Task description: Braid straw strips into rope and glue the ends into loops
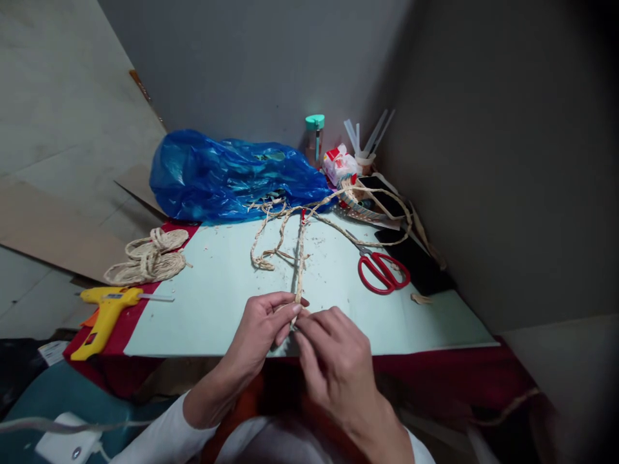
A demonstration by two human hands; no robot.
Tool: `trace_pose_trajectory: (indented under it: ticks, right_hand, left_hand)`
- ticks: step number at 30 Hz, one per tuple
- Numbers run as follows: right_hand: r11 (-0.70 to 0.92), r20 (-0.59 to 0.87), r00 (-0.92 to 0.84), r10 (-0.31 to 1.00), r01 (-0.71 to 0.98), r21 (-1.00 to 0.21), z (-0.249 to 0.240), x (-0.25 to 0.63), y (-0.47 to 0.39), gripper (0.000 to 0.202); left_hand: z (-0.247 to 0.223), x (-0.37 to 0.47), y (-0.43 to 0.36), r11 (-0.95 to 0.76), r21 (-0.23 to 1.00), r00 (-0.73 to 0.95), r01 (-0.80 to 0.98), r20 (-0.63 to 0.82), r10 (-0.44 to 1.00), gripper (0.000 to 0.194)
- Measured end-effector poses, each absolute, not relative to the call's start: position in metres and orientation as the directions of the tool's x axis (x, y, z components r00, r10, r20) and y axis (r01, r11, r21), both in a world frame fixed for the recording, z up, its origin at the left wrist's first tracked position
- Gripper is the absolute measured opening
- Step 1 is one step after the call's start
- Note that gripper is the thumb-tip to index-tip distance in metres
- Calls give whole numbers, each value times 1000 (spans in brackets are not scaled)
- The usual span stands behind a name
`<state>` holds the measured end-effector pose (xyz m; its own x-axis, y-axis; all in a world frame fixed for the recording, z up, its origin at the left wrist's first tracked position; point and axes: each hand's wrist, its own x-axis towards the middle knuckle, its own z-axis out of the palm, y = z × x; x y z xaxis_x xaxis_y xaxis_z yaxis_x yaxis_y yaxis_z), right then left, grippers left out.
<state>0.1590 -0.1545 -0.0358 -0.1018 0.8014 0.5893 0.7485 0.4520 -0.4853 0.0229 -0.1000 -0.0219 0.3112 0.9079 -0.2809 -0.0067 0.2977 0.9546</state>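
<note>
A pale braided straw cord (pixel 300 264) runs from a small red piece (pixel 304 216) on the table down to my hands at the front edge. My left hand (pixel 264 325) pinches the cord between thumb and fingers. Close beside it, my right hand (pixel 336 351) has its fingertips closed at the cord's lower end; the fingers partly hide what is pinched there. The rest of the cord loops out over the table to the right, and loose lengths lie left of the taut stretch.
Red-handled scissors (pixel 382 272) and a dark flat object (pixel 418 261) lie at right. A yellow glue gun (pixel 109 312) and coiled cord bundles (pixel 149 258) are at left. Behind sit a blue plastic bag (pixel 232 177), a green-lidded jar (pixel 314 138) and a cup of glue sticks (pixel 365 161).
</note>
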Motion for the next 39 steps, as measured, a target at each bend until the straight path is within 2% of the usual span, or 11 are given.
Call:
trace_pose_trajectory:
  ticks: [3, 7, 13, 15, 18, 21, 24, 28, 33, 35, 39]
  right_hand:
    - [309, 461, 81, 884, 637, -706, -32, 167, -146, 20]
    - [111, 98, -57, 994, 334, -936, -31, 168, -128, 25]
    - [-29, -18, -205, 979, -49, -998, -31, 169, -117, 32]
    - [-59, -44, -227, 973, -61, -996, -31, 171, -118, 31]
    - [-26, -40, -126, 991, 111, -993, -32, 169, -123, 26]
    - [10, 21, 28, 999, 324, -946, -36, 162, -131, 25]
    - [9, 45, 89, 995, 371, -929, -40, 156, -135, 25]
    - [-1, 10, 43, 999, 245, -969, -39, 160, -132, 23]
    - [-94, -86, -178, 980, -40, -995, -28, 173, -127, 20]
    - [-118, -94, -200, 975, -111, -987, -26, 176, -127, 19]
    - [-79, -56, -174, 983, -125, -989, -27, 176, -129, 18]
  left_hand:
    - [-20, 22, -99, 301, 954, 342, -17, -277, 898, 27]
    - [-18, 22, -101, 304, 952, 385, -45, -264, 884, 31]
    - [-15, 20, -106, 243, 970, 401, -2, -222, 889, 29]
    - [-15, 19, -107, 193, 978, 395, 77, -208, 895, 24]
    - [-14, 16, -107, 27, 949, 353, 314, -144, 925, 12]
    - [-15, 14, -110, -190, 814, 285, 549, 32, 958, 19]
    - [-21, 16, -118, -423, 637, 293, 645, 305, 906, 20]
    - [-34, 22, -128, -682, 332, 416, 652, 596, 687, 19]
    - [-40, 23, -131, -803, 110, 584, 586, 629, 513, 25]
    - [-38, 22, -133, -823, 163, 614, 545, 591, 524, 22]
    - [-29, 19, -131, -718, 529, 429, 452, 577, 695, 15]
